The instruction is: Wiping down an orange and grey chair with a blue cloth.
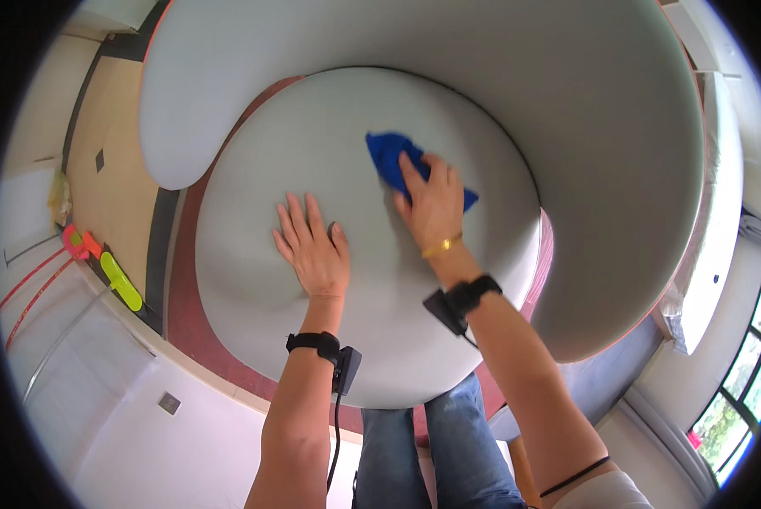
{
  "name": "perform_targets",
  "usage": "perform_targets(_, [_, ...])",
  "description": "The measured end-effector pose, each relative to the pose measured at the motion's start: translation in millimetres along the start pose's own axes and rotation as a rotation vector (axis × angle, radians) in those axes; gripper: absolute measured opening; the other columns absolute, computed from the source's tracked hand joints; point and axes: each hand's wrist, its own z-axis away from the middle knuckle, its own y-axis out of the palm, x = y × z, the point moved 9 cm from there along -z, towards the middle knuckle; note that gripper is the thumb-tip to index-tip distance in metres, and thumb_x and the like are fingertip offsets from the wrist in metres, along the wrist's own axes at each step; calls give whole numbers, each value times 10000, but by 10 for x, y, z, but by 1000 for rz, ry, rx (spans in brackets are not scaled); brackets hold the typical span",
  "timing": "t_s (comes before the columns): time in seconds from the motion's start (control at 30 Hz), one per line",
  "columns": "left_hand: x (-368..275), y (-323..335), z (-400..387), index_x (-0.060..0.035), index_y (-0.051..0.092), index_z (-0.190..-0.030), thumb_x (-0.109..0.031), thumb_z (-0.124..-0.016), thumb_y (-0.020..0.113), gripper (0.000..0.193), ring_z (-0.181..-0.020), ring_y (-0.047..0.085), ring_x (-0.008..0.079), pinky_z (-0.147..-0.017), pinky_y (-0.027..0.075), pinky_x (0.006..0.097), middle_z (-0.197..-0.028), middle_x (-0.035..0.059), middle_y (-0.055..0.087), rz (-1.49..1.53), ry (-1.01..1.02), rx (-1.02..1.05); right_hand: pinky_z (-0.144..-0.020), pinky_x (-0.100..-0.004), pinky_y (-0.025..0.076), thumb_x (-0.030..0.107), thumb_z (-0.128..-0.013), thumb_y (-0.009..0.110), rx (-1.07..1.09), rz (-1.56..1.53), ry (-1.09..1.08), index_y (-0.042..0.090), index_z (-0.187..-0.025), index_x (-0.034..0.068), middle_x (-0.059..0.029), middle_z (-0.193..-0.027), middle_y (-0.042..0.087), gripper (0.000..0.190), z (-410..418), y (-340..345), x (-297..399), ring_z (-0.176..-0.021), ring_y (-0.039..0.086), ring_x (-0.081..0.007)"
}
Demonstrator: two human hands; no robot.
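A round grey upholstered seat [253,165] spreads out before me, wrapped at the far side and right by its tall curved backrest [609,159]. My right hand [436,197] grips a crumpled blue cloth [390,156] against the seat, right of its middle. Part of the cloth is hidden under the fingers, and one corner shows past the hand on the right. To the left, my left hand [313,248] rests palm down on the seat with its fingers spread, holding nothing.
On the floor at left lie a yellow-green mop or broom head [120,282] and a pink and orange one [78,243], their handles against the wall. A reddish floor [192,305] borders the seat. A window [746,375] stands at right, near a plastic-wrapped white mattress-like object [714,254].
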Motion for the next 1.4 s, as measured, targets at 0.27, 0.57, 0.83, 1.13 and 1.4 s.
perform_targets(0.27, [-182, 7, -35, -73, 303, -1397, -273, -909, 458, 550, -1380, 160, 321, -1088, 128, 522, -1482, 138, 221, -164, 131, 43, -815, -397, 420, 178, -585, 729, 102, -21, -46, 562, -1196, 166, -86, -1140, 531, 633, 1510, -239, 269, -971, 525, -269])
perform_targets(0.57, [-684, 26, 44, -79, 370, -1359, -256, -842, 522, 567, -1365, 210, 295, -1099, 122, 507, -1465, 108, 269, 94, 472, 140, -837, -421, 390, 181, -678, 695, -95, 166, 124, 552, -1205, 182, -89, -1161, 509, 546, 360, -251, -499, -1027, 488, -277])
perform_targets(0.83, [-714, 35, 48, -81, 379, -1350, -237, -823, 531, 570, -1357, 221, 300, -1096, 122, 502, -1457, 123, 277, 107, 481, 146, -867, -423, 396, 182, -693, 699, -160, 152, 277, 556, -1193, 174, -97, -1157, 498, 521, 134, -344, -852, -1039, 476, -295])
perform_targets(1.13, [-690, 63, 85, -79, 376, -1347, -236, -833, 526, 559, -1360, 219, 304, -1097, 125, 502, -1454, 119, 281, 79, 471, 144, -878, -424, 372, 173, -617, 699, 105, 70, 243, 523, -1268, 208, -102, -1177, 499, 676, 1949, -424, -324, -1017, 498, -300])
perform_targets(1.4, [-759, 41, 76, -74, 381, -1343, -254, -852, 474, 531, -1358, 225, 305, -1095, 120, 506, -1453, 117, 288, 99, 499, 86, -886, -452, 368, 216, -726, 677, -295, 302, 574, 571, -1180, 156, -105, -1195, 478, 470, 495, -607, -1304, -1079, 443, -309])
